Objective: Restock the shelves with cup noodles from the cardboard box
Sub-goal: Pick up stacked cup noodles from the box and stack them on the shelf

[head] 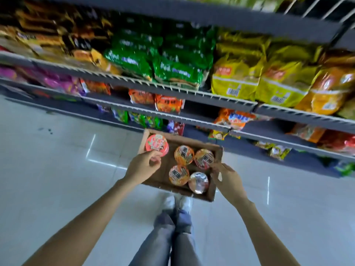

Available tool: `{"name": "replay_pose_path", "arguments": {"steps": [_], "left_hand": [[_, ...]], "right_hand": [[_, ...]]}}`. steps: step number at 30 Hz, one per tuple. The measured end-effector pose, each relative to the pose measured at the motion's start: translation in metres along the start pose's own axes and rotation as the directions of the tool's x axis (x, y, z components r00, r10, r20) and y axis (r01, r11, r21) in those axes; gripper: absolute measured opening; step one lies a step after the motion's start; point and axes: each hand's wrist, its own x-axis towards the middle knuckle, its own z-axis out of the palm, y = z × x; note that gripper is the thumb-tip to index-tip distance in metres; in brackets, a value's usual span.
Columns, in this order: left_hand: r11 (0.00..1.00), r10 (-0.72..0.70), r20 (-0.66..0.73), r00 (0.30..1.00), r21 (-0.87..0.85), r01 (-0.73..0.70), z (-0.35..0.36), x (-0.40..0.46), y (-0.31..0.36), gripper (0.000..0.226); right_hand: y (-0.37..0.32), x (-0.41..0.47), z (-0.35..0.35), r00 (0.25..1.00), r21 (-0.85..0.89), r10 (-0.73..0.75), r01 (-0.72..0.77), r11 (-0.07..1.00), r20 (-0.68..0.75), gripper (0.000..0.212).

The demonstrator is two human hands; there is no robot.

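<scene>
A brown cardboard box (211,192) lies on the floor in front of the shelves. Inside it stand three orange-lidded cup noodles (184,154) and one silver-lidded cup (198,182), all upright. My left hand (143,166) is shut on a pink-lidded cup noodle (157,144), held above the box's left end. My right hand (227,179) rests at the box's right side by the orange cup (204,158) there; whether it grips the box wall or the cup is unclear.
Grey shelves (192,94) with white wire fronts rise behind the box, packed with green, yellow, orange and purple noodle bags. Lower shelves (288,143) hold more packets. My legs and white shoes (177,203) stand just behind the box on glossy pale tiles.
</scene>
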Motion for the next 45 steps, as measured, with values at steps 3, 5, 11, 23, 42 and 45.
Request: {"name": "replay_pose_path", "arguments": {"steps": [3, 5, 11, 23, 42, 45], "left_hand": [[0.990, -0.121, 0.041, 0.992, -0.072, 0.124, 0.058, 0.024, -0.041, 0.021], [0.970, -0.203, 0.069, 0.977, -0.125, 0.210, 0.102, 0.043, -0.072, 0.024], [0.901, -0.364, 0.153, 0.919, -0.191, 0.389, 0.225, 0.108, -0.174, 0.037], [0.911, -0.411, 0.211, 0.887, 0.073, 0.405, 0.399, 0.204, -0.316, 0.056], [0.885, -0.435, 0.372, 0.820, 0.008, 0.465, 0.447, 0.221, -0.352, 0.057], [0.896, -0.432, 0.308, 0.847, 0.038, 0.443, 0.426, 0.219, -0.354, 0.057]], "right_hand": [[0.031, 0.019, 0.048, 0.988, -0.044, 0.120, -0.116, 0.992, 0.094, 0.036], [0.050, 0.039, 0.084, 0.979, -0.066, 0.158, -0.150, 0.986, 0.130, 0.036], [0.105, 0.117, 0.202, 0.948, -0.097, 0.216, -0.198, 0.975, 0.233, 0.040], [0.200, 0.309, 0.390, 0.943, -0.309, 0.140, -0.043, 0.950, 0.300, 0.075], [0.206, 0.363, 0.456, 0.942, 0.052, 0.195, -0.217, 0.975, 0.272, 0.074], [0.202, 0.358, 0.448, 0.958, 0.115, 0.236, -0.256, 0.960, 0.166, 0.062]]}}
